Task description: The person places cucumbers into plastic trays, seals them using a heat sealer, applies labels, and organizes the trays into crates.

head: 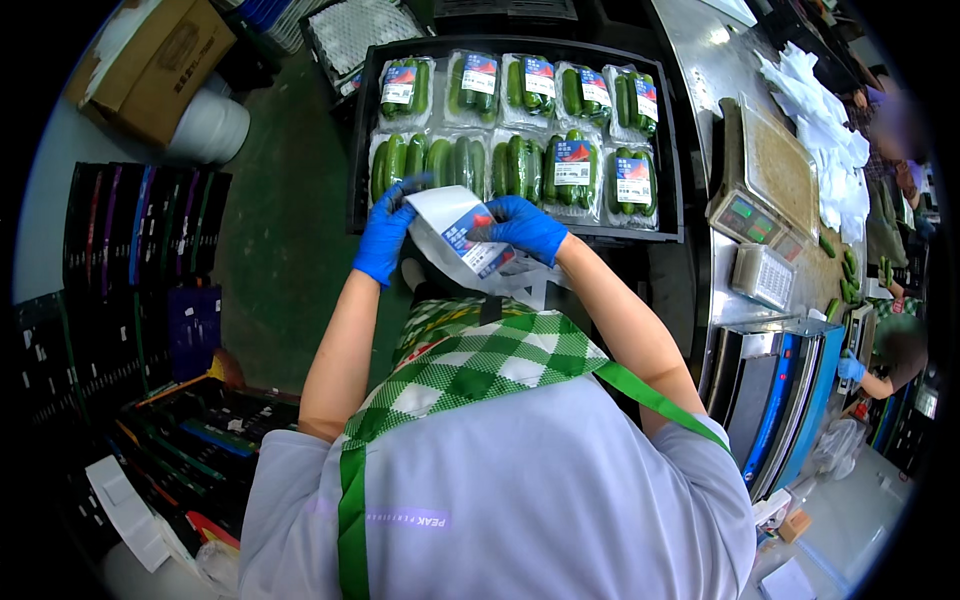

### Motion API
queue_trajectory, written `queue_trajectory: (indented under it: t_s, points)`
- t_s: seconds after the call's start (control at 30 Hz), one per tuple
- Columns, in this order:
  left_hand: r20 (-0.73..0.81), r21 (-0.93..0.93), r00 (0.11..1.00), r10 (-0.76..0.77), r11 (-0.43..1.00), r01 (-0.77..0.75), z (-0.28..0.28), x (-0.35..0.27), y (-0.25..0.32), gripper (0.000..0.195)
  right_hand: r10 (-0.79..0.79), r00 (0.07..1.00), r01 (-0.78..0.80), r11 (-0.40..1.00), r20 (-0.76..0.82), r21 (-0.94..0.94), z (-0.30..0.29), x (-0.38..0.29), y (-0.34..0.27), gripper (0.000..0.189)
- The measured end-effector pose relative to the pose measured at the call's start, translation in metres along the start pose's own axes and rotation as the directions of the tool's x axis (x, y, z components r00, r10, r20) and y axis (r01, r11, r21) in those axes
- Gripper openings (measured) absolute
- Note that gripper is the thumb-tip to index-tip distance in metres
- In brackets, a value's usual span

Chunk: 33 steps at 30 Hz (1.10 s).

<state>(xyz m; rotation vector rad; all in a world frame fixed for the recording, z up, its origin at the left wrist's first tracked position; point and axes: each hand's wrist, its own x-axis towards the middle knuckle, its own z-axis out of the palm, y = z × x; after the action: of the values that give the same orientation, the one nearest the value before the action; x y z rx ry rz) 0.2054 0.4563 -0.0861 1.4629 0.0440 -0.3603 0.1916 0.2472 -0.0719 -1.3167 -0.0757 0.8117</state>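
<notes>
My left hand (384,229), in a blue glove, grips the upper left end of a strip of printed labels (472,236) on white backing. My right hand (521,229), gloved too, has its fingers on the printed face at the strip's right side. Just beyond both hands lies a black plastic crate (517,46) with two rows of wrapped cucumber packs. The back-row packs (472,86) bear labels, as do two front-row packs (574,169) at the right. Front-row packs (394,161) at the left and middle show no label on top.
On the right, a steel table (686,67) holds a weighing scale (780,169), white gloves or cloths (817,135), a clear plastic tub (763,276) and loose cucumbers (849,277). Stacked black crates (142,225) and a cardboard box (161,67) stand left. Other people are at the far right.
</notes>
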Motion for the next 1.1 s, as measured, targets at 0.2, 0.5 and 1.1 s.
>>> queue_trajectory:
  t_s: [0.2,0.5,1.1]
  points:
    - [0.357,0.484,0.848,0.391,0.699,-0.526,0.041,-0.013,0.031,0.058,0.066,0.996,-0.059,0.993,-0.066,0.100,0.004,-0.005,0.001,0.022]
    - [0.141,-0.028,0.974,0.178,0.984,-0.176,0.062,-0.007,0.011,0.051,-0.049,0.958,-0.003,0.984,-0.284,-0.177,-0.007,-0.005,0.017,0.033]
    - [0.204,0.280,0.951,-0.231,0.945,0.170,0.041,-0.007,-0.054,0.026,-0.464,0.524,0.525,0.836,-0.714,-0.158,-0.038,0.010,-0.021,0.012]
